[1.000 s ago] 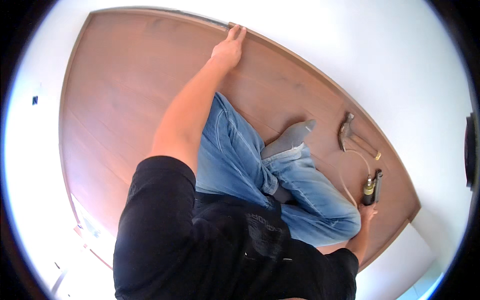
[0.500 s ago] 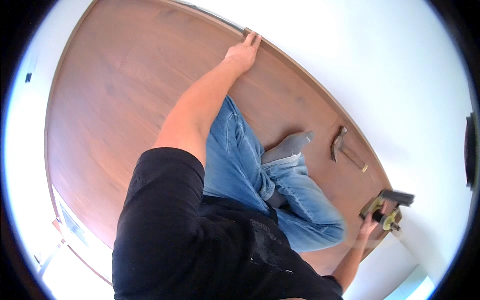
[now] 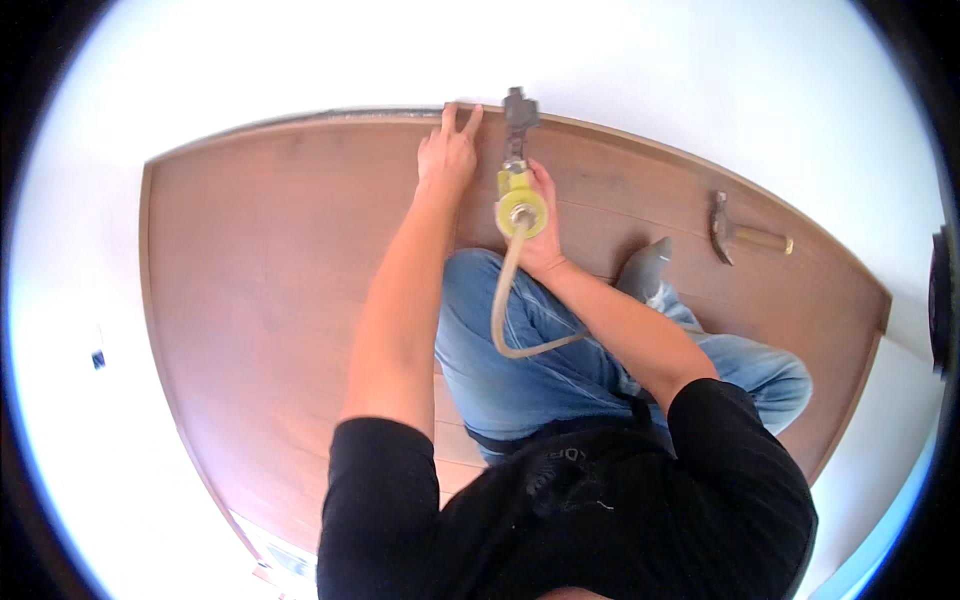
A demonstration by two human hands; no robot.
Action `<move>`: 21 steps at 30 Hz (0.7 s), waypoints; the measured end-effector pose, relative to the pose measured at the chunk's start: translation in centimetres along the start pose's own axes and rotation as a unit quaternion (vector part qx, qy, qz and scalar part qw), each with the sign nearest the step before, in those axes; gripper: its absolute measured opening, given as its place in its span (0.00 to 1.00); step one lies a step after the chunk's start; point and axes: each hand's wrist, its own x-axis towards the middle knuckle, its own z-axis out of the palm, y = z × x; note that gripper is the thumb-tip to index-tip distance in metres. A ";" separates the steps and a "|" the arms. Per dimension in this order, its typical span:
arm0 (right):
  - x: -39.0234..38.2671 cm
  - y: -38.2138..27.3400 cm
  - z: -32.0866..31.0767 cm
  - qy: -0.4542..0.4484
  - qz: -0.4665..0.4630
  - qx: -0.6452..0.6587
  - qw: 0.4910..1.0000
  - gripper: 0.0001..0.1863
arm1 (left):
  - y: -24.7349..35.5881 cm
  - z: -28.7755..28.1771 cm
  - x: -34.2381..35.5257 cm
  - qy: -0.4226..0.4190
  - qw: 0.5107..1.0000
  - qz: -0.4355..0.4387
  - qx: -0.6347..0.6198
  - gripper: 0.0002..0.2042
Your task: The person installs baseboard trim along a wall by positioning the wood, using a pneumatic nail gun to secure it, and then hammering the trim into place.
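Head view, upper middle of the frame: the left hand [image 3: 447, 160] lies flat and open on the brown wood floor [image 3: 260, 280], two fingers spread and touching the floor's far edge where it meets the white wall [image 3: 620, 60]; it grips nothing. Just to its right, the right hand [image 3: 543, 225] is closed around a yellow-bodied air nailer [image 3: 519, 190], whose dark metal nose points up at the same wall edge. Most of the tool's grip is hidden inside the fist, so its shape there is hard to make out. A tan hose [image 3: 503, 310] curves down from the tool's round yellow end over the blue jeans [image 3: 560, 370], and its far end is lost behind the right forearm. A hammer [image 3: 745, 235] lies on the floor at upper right, well apart from both hands. Half a second ago the nailer was at the lower right of the frame, beside the knee; it now stands at the wall next to the left hand. White walls enclose the floor on every side.
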 end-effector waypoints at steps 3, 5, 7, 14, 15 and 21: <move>0.1 1.4 2.7 0.012 -0.004 -0.061 0.998 0.40 | 0.5 -1.0 -0.6 -0.068 0.998 -0.010 0.004 0.29; 0.4 0.8 4.3 0.028 0.014 0.003 1.000 0.41 | -0.7 -1.2 -0.5 -0.130 0.990 -0.041 0.036 0.29; 0.3 1.3 4.8 0.033 0.019 0.003 0.999 0.40 | -1.5 -0.4 -0.4 -0.125 0.991 -0.033 0.014 0.26; 1.6 2.6 5.7 0.053 -0.009 0.041 0.998 0.38 | -2.7 -0.9 -1.8 -0.058 0.998 -0.018 -0.034 0.17; 1.5 3.0 5.9 0.040 -0.014 0.016 0.999 0.38 | -3.1 -0.7 -1.5 -0.073 0.996 -0.027 -0.035 0.17; 1.8 3.6 7.1 0.036 0.012 -0.036 0.999 0.37 | -4.1 0.0 0.0 -0.067 0.998 0.005 -0.011 0.15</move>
